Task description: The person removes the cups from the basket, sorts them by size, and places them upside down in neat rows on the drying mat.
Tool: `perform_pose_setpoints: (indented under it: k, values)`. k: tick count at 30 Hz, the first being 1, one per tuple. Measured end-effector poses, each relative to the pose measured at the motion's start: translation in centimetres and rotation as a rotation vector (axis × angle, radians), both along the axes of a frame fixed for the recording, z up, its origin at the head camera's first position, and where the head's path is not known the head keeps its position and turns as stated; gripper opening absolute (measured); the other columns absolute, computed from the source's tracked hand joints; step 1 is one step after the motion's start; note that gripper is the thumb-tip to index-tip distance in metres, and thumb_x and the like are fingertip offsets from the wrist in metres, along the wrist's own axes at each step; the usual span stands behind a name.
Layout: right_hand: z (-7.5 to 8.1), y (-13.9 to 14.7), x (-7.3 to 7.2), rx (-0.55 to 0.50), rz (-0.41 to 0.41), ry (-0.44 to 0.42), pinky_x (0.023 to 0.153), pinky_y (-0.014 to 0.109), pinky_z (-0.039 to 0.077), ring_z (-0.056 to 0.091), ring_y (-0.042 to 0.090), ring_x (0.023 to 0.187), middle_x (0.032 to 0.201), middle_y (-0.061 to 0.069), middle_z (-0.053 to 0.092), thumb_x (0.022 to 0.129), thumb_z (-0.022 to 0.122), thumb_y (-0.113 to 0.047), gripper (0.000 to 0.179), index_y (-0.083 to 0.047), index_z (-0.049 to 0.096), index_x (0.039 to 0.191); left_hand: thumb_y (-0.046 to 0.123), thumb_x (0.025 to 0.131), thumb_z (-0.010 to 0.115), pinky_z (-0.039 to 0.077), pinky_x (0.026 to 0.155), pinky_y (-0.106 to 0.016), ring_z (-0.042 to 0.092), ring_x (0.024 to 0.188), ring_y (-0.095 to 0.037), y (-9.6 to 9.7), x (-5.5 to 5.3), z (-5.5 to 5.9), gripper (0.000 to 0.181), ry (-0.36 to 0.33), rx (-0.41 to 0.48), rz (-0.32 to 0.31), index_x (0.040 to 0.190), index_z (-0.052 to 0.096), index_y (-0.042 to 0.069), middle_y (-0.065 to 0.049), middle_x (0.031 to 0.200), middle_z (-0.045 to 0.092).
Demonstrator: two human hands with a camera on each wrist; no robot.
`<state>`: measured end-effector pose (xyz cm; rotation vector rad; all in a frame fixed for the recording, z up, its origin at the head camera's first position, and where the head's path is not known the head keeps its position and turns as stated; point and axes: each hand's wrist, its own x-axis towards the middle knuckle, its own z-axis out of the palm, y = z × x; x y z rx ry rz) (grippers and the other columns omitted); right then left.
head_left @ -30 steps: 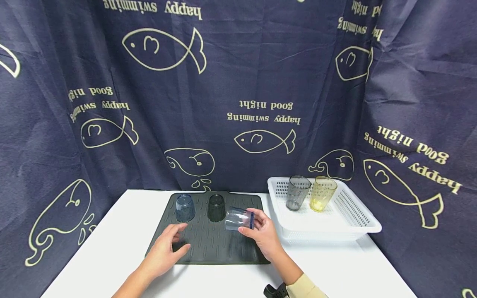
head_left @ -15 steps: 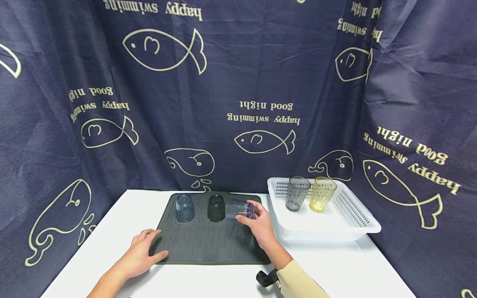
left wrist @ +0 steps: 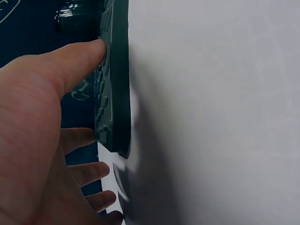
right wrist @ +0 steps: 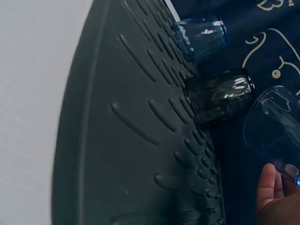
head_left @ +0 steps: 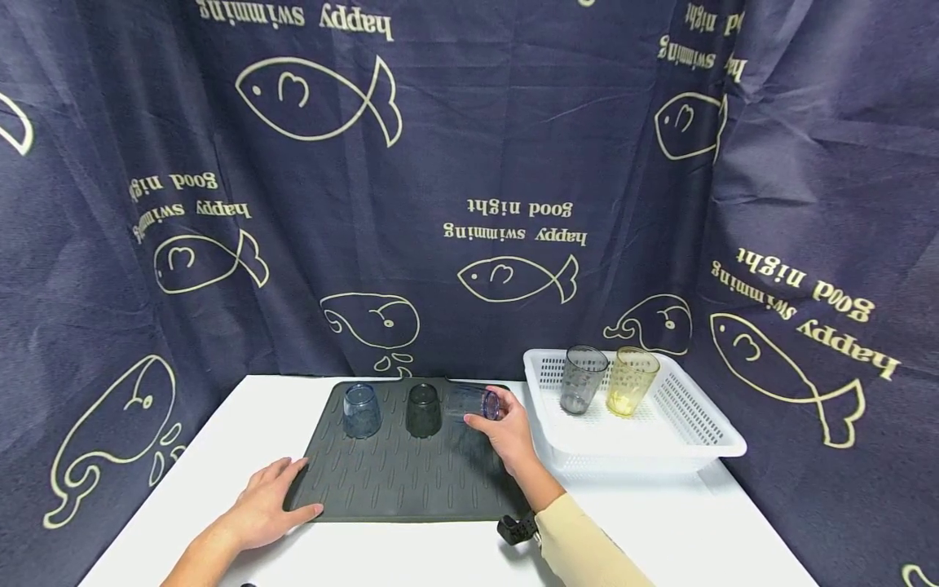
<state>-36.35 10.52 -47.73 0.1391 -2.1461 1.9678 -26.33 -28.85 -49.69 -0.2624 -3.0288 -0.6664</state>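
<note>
My right hand (head_left: 511, 432) grips a clear bluish drinking glass (head_left: 464, 402) near one end. The glass lies on its side in the air over the back right of a dark grey ridged drying mat (head_left: 396, 485). A blue glass (head_left: 362, 412) and a dark grey glass (head_left: 423, 412) stand upside down on the mat, left of the held glass. At the mat's front left corner, my left hand (head_left: 258, 507) is spread, its thumb and fingers by the edges. The left wrist view has the thumb (left wrist: 86, 58) at the mat's rim, with nothing held.
On the right of the white table (head_left: 645, 530) stands a white perforated plastic basket (head_left: 631, 458). Inside it are a grey glass (head_left: 584, 381) and a yellow glass (head_left: 632, 381), both mouth up. A dark blue curtain (head_left: 411, 212) hangs behind the table.
My right hand has lifted the glass slightly and moved it toward the back of the mat. The left hand has drawn back leftward to the mat's front left corner.
</note>
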Motion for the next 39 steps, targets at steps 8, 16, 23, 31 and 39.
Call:
perform_pose_setpoints:
  k: [8, 16, 23, 31, 39]
  values:
    - [0.1, -0.3, -0.7, 0.034, -0.035, -0.024, 0.079, 0.022, 0.053, 0.063, 0.025, 0.105, 0.123, 0.018, 0.063, 0.075, 0.088, -0.010, 0.069, -0.001, 0.058, 0.135, 0.059, 0.087, 0.071, 0.029, 0.106, -0.080, 0.029, 0.138, -0.070, -0.3, -0.2, 0.0, 0.092, -0.048, -0.043, 0.005, 0.146, 0.046, -0.007, -0.043, 0.151, 0.036]
    - [-0.4, -0.3, -2.4, 0.087, -0.060, -0.048, 0.082, 0.029, 0.055, 0.064, 0.026, 0.107, 0.122, 0.016, 0.064, 0.075, 0.089, -0.013, 0.067, -0.003, 0.059, 0.134, 0.063, 0.088, 0.068, 0.023, 0.108, -0.082, 0.027, 0.140, -0.069, -0.2, -0.4, 0.0, 0.094, -0.072, -0.076, 0.020, 0.149, 0.045, -0.004, -0.040, 0.155, 0.034]
    - [-0.1, -0.6, -3.1, 0.153, -0.076, -0.023, 0.090, 0.041, 0.057, 0.063, 0.029, 0.111, 0.125, 0.015, 0.065, 0.073, 0.089, -0.014, 0.068, -0.006, 0.060, 0.134, 0.066, 0.088, 0.067, 0.023, 0.108, -0.082, 0.027, 0.141, -0.068, 0.1, -0.4, -0.1, 0.095, -0.084, -0.088, 0.028, 0.150, 0.044, -0.002, -0.038, 0.156, 0.035]
    - [-0.3, -0.5, -3.8, 0.261, -0.098, 0.015, 0.096, 0.044, 0.054, 0.065, 0.029, 0.113, 0.124, 0.013, 0.069, 0.072, 0.090, -0.018, 0.065, -0.009, 0.062, 0.130, 0.066, 0.087, 0.068, 0.021, 0.108, -0.082, 0.027, 0.141, -0.067, 0.2, -0.4, -0.3, 0.096, -0.090, -0.088, 0.036, 0.151, 0.044, -0.002, -0.038, 0.156, 0.034]
    - [-0.7, -0.2, -4.5, 0.294, -0.112, 0.027, 0.097, 0.047, 0.055, 0.065, 0.033, 0.113, 0.125, 0.018, 0.066, 0.070, 0.089, -0.011, 0.067, -0.003, 0.060, 0.130, 0.065, 0.087, 0.068, 0.022, 0.108, -0.082, 0.028, 0.141, -0.067, 0.1, -0.2, -0.2, 0.095, -0.073, -0.082, 0.035, 0.150, 0.045, -0.001, -0.037, 0.156, 0.036]
